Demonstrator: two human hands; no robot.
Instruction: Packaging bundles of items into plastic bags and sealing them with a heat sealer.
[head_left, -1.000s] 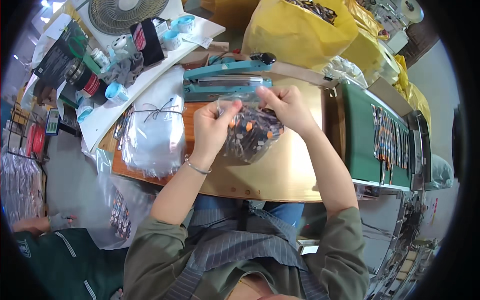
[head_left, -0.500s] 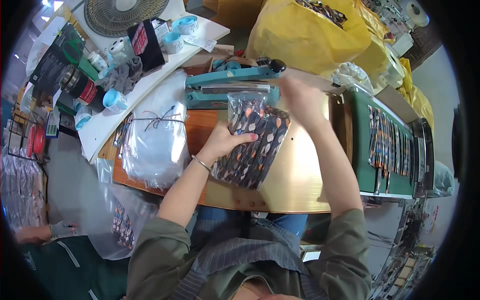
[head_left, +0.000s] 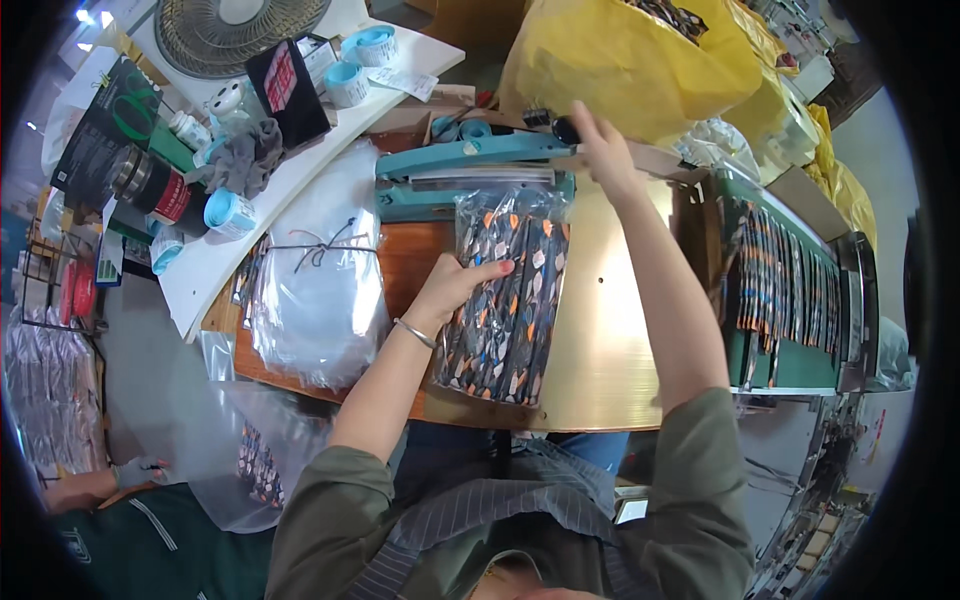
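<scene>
A clear plastic bag [head_left: 512, 310] of dark folded cloth, patterned with orange, white and blue leaf shapes, lies upright before me. My left hand [head_left: 458, 285] grips its left side, thumb laid across the front. The bag's clear top end reaches the front edge of a teal bag sealer [head_left: 410, 204]. Above that base, the sealer's arm [head_left: 480, 150] is raised, with a gap between the two. At the arm's right end, my right hand [head_left: 604, 155] is closed on the black knob [head_left: 566, 130]; some of its fingers are hidden.
Flat clear bags [head_left: 315, 290], tied with dark cord, lie left on the wooden table. A white shelf [head_left: 300, 165] carries label rolls [head_left: 345, 85], a flask [head_left: 150, 185] and a fan [head_left: 240, 35]. Right, cloth pieces [head_left: 785, 285] line a green surface. A co-worker's hand [head_left: 140, 472] shows lower left.
The bag has turned straighter, with its clear end by the sealer. My right hand, blurred before, has moved up to the knob.
</scene>
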